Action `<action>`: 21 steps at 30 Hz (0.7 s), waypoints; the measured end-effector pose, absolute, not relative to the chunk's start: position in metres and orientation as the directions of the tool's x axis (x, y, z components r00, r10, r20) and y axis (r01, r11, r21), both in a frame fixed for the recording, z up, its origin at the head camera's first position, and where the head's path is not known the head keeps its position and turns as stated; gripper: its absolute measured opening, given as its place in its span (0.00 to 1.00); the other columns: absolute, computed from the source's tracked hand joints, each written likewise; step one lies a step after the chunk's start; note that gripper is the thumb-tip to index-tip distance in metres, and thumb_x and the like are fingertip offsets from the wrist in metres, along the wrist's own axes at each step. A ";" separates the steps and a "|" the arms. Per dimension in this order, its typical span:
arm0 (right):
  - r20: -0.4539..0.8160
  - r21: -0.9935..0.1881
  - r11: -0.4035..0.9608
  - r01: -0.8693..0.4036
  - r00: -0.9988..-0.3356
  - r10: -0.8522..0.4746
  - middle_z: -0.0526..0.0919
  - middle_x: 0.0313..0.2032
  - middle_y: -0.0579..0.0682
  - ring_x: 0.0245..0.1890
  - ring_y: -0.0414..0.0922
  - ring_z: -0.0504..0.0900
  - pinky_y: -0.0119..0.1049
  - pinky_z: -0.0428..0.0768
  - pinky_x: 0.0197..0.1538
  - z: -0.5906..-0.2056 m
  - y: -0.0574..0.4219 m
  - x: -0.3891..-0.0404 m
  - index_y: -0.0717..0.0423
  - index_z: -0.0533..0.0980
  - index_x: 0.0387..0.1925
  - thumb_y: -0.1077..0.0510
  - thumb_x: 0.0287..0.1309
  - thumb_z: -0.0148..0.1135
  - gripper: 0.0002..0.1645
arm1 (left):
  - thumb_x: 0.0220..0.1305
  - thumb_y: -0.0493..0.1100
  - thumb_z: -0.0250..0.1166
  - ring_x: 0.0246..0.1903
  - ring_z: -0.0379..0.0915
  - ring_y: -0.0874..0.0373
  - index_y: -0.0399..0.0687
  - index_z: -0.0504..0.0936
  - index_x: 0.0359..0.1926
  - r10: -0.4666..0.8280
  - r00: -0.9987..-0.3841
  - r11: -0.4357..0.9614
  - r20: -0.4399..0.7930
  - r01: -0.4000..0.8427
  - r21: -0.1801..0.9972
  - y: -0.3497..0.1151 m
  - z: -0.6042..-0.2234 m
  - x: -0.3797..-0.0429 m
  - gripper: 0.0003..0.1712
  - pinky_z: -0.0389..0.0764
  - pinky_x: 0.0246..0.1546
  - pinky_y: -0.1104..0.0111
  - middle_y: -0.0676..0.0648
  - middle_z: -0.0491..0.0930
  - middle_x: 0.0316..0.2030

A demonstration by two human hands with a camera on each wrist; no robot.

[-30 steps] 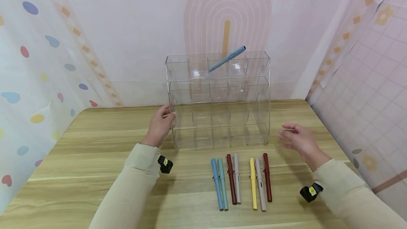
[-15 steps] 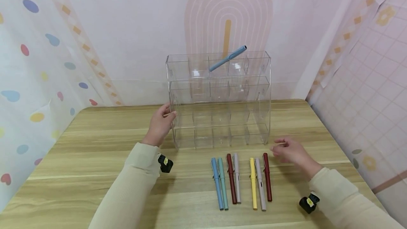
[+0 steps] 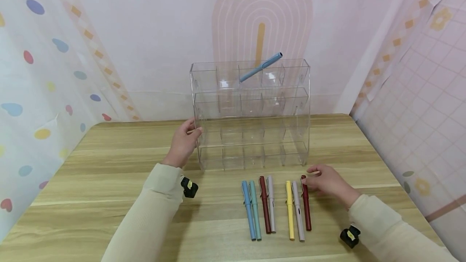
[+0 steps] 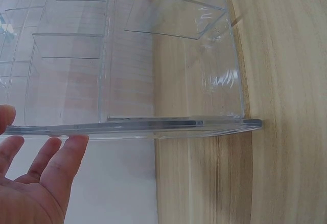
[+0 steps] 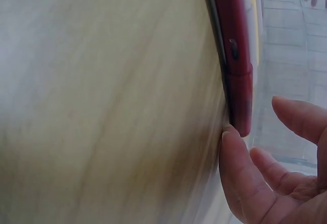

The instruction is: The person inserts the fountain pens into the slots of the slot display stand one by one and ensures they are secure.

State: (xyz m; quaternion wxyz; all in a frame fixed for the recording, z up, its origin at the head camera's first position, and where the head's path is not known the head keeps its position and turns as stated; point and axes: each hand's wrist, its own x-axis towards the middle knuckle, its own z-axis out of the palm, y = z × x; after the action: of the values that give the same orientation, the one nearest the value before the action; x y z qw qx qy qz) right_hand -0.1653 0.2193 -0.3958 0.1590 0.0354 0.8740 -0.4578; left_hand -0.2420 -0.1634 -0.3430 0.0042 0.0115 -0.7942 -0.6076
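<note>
A clear acrylic rack (image 3: 253, 151) with several tiers of compartments stands upright on the table. My left hand (image 3: 183, 142) holds its left side panel; in the left wrist view the thumb lies on one face and the fingers (image 4: 64, 165) on the other. One blue pen (image 3: 261, 67) leans at a slant in the top tier. At the cap end of the rightmost dark red pen (image 3: 307, 211) is my right hand (image 3: 329, 183). In the right wrist view one fingertip meets or nearly meets that pen's end (image 5: 244, 121), while another finger stays apart from it.
Left of that red pen lie a light purple pen (image 3: 298, 213), a yellow pen (image 3: 290, 213), another light purple pen (image 3: 271, 205), another dark red pen (image 3: 265, 205), a teal pen (image 3: 256, 213) and a blue pen (image 3: 249, 213). Patterned cloth (image 3: 164, 31) hangs behind the wooden table (image 3: 109, 173).
My right hand has come down and to the left, from beside the rack to the rightmost dark red pen. The left hand, rack and pens look unmoved.
</note>
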 end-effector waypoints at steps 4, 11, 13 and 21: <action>-0.312 -0.769 0.607 0.201 -0.947 -0.081 0.80 0.44 0.66 0.35 0.48 0.82 0.43 0.83 0.35 -0.395 0.214 -0.165 0.76 0.67 0.56 0.59 0.56 0.66 0.32 | 0.73 0.39 0.49 0.55 0.67 0.48 0.46 0.56 0.74 -0.027 -1.000 0.268 -0.005 -0.012 0.963 -0.163 -0.343 -0.242 0.30 0.74 0.42 0.66 0.36 0.66 0.61; -0.313 -0.747 0.637 0.191 -0.946 -0.084 0.80 0.34 0.58 0.29 0.45 0.78 0.40 0.81 0.30 -0.393 0.207 -0.165 0.74 0.70 0.52 0.60 0.56 0.66 0.27 | 0.73 0.39 0.50 0.52 0.68 0.50 0.47 0.57 0.74 -0.038 -0.999 0.275 0.004 -0.007 0.961 -0.163 -0.344 -0.242 0.30 0.74 0.41 0.67 0.37 0.67 0.59; -0.311 -0.738 0.648 0.187 -0.947 -0.081 0.80 0.30 0.55 0.26 0.44 0.77 0.38 0.81 0.29 -0.393 0.206 -0.166 0.73 0.71 0.51 0.60 0.55 0.66 0.26 | 0.73 0.39 0.49 0.53 0.67 0.49 0.47 0.57 0.74 -0.034 -0.999 0.274 0.004 -0.005 0.962 -0.163 -0.344 -0.242 0.30 0.74 0.41 0.68 0.36 0.67 0.59; -0.291 -0.698 0.701 0.149 -0.953 -0.087 0.76 0.18 0.49 0.19 0.42 0.75 0.37 0.78 0.24 -0.396 0.204 -0.169 0.69 0.74 0.43 0.62 0.54 0.67 0.18 | 0.73 0.39 0.49 0.52 0.67 0.48 0.46 0.56 0.74 -0.038 -0.999 0.276 0.009 -0.002 0.961 -0.163 -0.345 -0.243 0.31 0.73 0.37 0.70 0.36 0.67 0.59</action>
State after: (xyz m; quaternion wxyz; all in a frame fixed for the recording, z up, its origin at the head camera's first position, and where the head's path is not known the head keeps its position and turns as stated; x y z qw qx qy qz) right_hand -0.1693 0.2040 -0.3956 0.1526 0.0171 0.9095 -0.3863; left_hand -0.2433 -0.1631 -0.3446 0.0150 0.0125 -0.7985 -0.6017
